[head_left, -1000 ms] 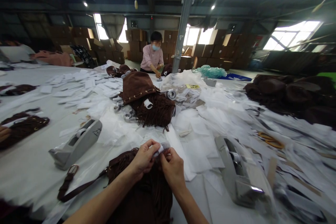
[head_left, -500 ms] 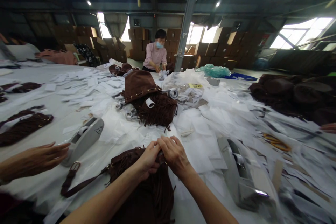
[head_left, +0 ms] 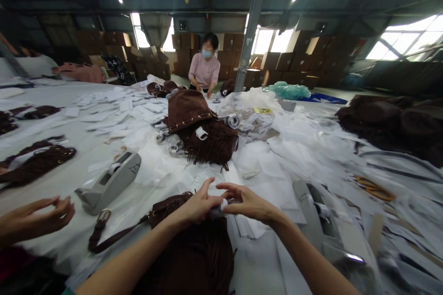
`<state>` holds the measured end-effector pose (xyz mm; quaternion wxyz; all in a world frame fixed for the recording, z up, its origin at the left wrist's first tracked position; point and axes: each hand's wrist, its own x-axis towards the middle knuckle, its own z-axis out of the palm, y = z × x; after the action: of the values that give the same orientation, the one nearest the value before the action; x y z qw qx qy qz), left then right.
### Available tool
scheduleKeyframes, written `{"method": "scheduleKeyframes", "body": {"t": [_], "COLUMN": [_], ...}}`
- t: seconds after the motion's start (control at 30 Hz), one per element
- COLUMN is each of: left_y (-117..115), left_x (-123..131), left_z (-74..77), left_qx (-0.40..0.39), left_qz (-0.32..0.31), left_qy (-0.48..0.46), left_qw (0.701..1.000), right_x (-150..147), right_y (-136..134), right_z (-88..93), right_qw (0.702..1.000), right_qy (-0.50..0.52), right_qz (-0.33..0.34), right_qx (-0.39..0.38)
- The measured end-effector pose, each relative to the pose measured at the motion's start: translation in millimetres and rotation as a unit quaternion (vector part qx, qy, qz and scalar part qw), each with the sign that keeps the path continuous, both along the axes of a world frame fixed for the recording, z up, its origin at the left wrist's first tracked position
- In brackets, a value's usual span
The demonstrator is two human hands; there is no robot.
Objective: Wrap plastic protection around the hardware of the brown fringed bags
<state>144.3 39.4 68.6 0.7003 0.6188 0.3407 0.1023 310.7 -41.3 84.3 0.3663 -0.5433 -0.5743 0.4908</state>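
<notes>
A dark brown fringed bag [head_left: 194,253] lies on the table right below my forearms, its strap and buckle [head_left: 100,226] stretched out to the left. Over the bag's top, my left hand [head_left: 200,205] and my right hand [head_left: 247,203] meet around a small white wrapped piece [head_left: 219,208]. The fingers of both hands press on this piece from either side. Part of it is hidden by the fingers. Just beyond stands another brown fringed bag [head_left: 188,110] with a white wrapping on its strap.
Grey tape dispensers stand at left [head_left: 110,179] and right [head_left: 321,221]. Another person's hand [head_left: 44,216] is at the left edge. White sheets [head_left: 266,161] and orange-handled scissors [head_left: 374,187] lie rightward. A masked person [head_left: 205,69] stands across the table.
My hands have opened up from a close clasp, showing the white piece between them. The other person's hand at left has drawn back from the tape dispenser. The view has shifted slightly.
</notes>
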Motion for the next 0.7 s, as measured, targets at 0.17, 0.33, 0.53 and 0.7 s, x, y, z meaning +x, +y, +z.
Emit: {"method": "scheduleKeyframes", "body": {"t": [0.17, 0.33, 0.53, 0.7], "left_y": [5.4, 10.0, 8.2, -16.5], "left_x": [-9.4, -11.2, -68.0, -165.7], "left_z": [-15.0, -25.5, 5.1, -36.5], "left_qx": [-0.007, -0.001, 0.112, -0.060], "left_qz": [-0.017, 0.055, 0.143, 0.234], "left_qy": [-0.045, -0.071, -0.140, -0.013], "left_qw": [0.999, 0.996, 0.973, 0.970], "right_x": [-13.3, -23.8, -16.9, -63.2], "right_y": [-4.6, 3.0, 28.1, 21.5], "right_z": [-6.1, -40.9, -58.8, -60.2], "right_qw": [0.999, 0.970, 0.883, 0.820], "right_qy": [0.029, -0.164, -0.356, -0.425], "right_qz": [-0.031, -0.122, -0.169, -0.178], "right_qx": [0.014, 0.133, 0.254, 0.341]}}
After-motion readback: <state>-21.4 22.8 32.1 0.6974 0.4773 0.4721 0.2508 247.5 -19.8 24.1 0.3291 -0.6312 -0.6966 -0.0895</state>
